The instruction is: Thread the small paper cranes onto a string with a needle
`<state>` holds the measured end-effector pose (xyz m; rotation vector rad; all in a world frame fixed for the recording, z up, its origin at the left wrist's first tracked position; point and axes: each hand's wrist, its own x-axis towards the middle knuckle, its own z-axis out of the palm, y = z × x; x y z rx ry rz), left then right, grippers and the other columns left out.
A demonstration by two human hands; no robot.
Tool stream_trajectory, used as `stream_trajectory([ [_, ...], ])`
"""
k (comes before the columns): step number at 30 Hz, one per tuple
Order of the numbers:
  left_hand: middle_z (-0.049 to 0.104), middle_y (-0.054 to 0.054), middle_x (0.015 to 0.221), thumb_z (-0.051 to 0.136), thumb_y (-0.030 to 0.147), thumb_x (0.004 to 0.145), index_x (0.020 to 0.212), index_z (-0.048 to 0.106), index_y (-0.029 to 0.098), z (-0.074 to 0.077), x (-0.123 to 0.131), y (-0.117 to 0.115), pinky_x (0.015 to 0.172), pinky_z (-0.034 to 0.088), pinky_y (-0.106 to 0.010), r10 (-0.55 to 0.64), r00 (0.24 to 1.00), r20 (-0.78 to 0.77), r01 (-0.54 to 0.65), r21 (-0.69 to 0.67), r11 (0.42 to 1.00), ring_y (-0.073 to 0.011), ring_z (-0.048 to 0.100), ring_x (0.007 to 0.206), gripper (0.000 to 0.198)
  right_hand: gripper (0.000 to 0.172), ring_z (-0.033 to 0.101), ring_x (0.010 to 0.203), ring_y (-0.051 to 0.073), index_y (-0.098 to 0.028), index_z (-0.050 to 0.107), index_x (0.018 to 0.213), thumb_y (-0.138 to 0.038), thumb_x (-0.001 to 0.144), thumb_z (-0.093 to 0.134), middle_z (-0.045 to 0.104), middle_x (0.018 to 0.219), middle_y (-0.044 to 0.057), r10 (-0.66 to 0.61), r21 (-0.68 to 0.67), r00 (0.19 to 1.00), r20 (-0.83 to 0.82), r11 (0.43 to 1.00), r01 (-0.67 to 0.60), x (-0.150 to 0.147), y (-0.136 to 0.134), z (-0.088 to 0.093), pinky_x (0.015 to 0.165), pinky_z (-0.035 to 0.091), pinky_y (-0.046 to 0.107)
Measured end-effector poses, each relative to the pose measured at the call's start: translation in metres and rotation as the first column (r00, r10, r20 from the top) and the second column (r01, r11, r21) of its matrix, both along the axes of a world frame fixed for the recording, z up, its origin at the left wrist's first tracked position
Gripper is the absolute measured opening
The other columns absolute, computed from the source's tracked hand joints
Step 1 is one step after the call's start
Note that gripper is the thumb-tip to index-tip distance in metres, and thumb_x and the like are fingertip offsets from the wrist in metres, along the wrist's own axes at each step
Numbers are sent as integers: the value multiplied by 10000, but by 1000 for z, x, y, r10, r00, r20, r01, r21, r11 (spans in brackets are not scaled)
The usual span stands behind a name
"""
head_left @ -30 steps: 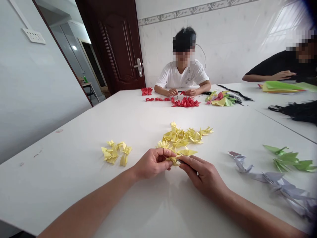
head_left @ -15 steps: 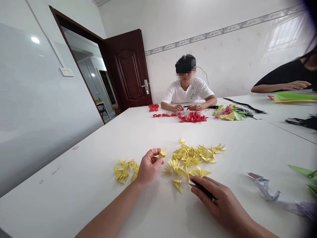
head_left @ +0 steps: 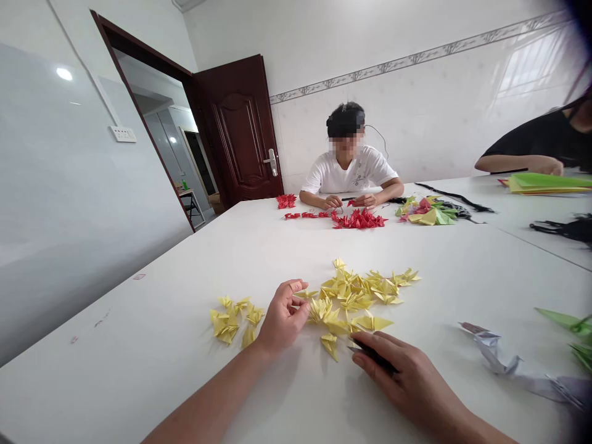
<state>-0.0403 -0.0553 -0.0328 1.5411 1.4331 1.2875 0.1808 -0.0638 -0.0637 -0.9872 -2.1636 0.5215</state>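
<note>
Folded yellow units [head_left: 351, 296] loose in two piles on the table [head_left: 139, 320], none yet joined; left hand [head_left: 283, 320] empty, left fingers [head_left: 296, 302] half-open; right hand [head_left: 407, 376], right fingers [head_left: 370, 345] closed on a dark slender item [head_left: 372, 356].

Right hand [head_left: 407, 376] grips a dark slender item [head_left: 374, 356] beside yellow paper units [head_left: 356, 296]; left hand [head_left: 282, 320] sits just left of them, above the surface [head_left: 139, 345].
</note>
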Motion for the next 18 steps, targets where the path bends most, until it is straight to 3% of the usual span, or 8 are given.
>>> stream_trajectory([
  [2,488,-99,1249,571,248,776,1098,511,210,0,2,0,640,475,-232,3,1000,-24,-2,23,1000,-123,588,818,330,280,671,779,210,-212,639,1063,-338,893,455,696,936,80,-1,1,1000,-5,1000,1,0,0,1,679,550,301],
  [6,537,-81,1167,575,228,751,1002,576,198,9,-2,1,584,453,-207,64,992,-112,-47,148,988,-94,570,719,252,272,672,767,206,-223,646,1057,-340,880,476,700,924,68,-7,14,999,-31,1000,8,-1,0,0,667,550,291],
  [10,644,-67,956,559,269,760,925,631,171,31,-36,8,638,464,-229,189,946,-262,-119,261,958,-124,586,728,205,278,674,743,209,-228,660,1033,-371,871,486,706,918,68,-21,6,998,-54,1000,21,-1,1,-5,636,550,280],
  [15,676,-73,978,556,334,733,949,646,148,52,-106,9,803,460,-285,359,844,-399,-338,123,933,-178,598,856,298,291,670,840,244,-230,667,1025,-407,857,508,701,997,78,-61,6,997,-48,998,61,-1,0,-9,703,552,321],
  [18,685,-65,984,587,323,679,863,673,170,55,-133,3,778,467,-297,328,823,-464,-373,-5,928,-196,604,844,254,293,674,838,246,-245,670,1018,-431,848,519,704,997,69,-74,5,996,-49,997,74,-1,0,-10,686,560,314],
])
